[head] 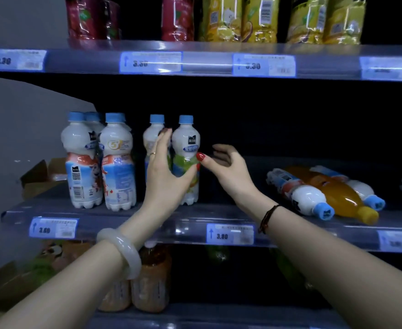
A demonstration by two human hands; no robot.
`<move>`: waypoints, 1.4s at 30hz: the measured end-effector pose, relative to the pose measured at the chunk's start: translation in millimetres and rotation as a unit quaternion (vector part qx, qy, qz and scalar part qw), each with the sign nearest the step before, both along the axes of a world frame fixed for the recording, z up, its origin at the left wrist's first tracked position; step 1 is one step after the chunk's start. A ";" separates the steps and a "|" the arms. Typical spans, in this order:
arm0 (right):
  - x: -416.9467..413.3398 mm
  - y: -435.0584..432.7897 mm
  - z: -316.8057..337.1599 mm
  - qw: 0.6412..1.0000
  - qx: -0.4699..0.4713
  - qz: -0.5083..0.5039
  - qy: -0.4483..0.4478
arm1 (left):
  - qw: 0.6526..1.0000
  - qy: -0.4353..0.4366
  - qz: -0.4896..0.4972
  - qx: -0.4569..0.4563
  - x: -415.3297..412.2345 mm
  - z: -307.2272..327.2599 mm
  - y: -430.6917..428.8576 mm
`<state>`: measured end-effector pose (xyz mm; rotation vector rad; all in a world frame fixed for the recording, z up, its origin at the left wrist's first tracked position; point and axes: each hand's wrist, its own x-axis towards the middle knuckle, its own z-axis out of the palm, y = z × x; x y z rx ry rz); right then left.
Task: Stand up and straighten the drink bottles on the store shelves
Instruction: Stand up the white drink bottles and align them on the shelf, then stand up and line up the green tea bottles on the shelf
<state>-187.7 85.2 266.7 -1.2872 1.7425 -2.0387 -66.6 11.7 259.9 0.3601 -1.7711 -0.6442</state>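
The left hand (164, 176) grips an upright milk-drink bottle (186, 138), fingers behind it and thumb across its front. The right hand (231, 172) hangs just beside it, fingers loose and holding nothing, thumb tip at the bottle's edge. The bottle is white with a blue cap and a green label, and stands on the middle shelf (124, 224). Similar bottles (117, 162) stand to its left. Well to the right, a white bottle (299, 198) and an orange juice bottle (337, 195) lie on their sides.

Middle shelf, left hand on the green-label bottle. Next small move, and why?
Probably release it and send the right hand to the nearest lying white bottle: the green-label bottle in the left hand already stands upright, while that one and the orange bottle beside it lie flat.
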 end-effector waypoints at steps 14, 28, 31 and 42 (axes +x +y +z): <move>-20.8 198.9 -163.8 1.000 0.017 -0.002 0.005 | 0.973 -0.122 -0.136 0.138 -12.2 -188.1 123.1; -120.3 203.6 -320.3 0.992 0.015 -0.125 -0.002 | 0.962 -0.146 -0.104 0.208 -124.8 -313.0 20.1; -133.8 201.8 -321.7 0.994 0.001 -0.109 -0.013 | 0.956 -0.175 -0.098 0.213 -139.0 -315.7 8.6; -156.5 203.1 -331.3 0.994 0.045 -0.090 -0.029 | 0.939 -0.272 -0.127 0.168 -145.8 -316.6 2.4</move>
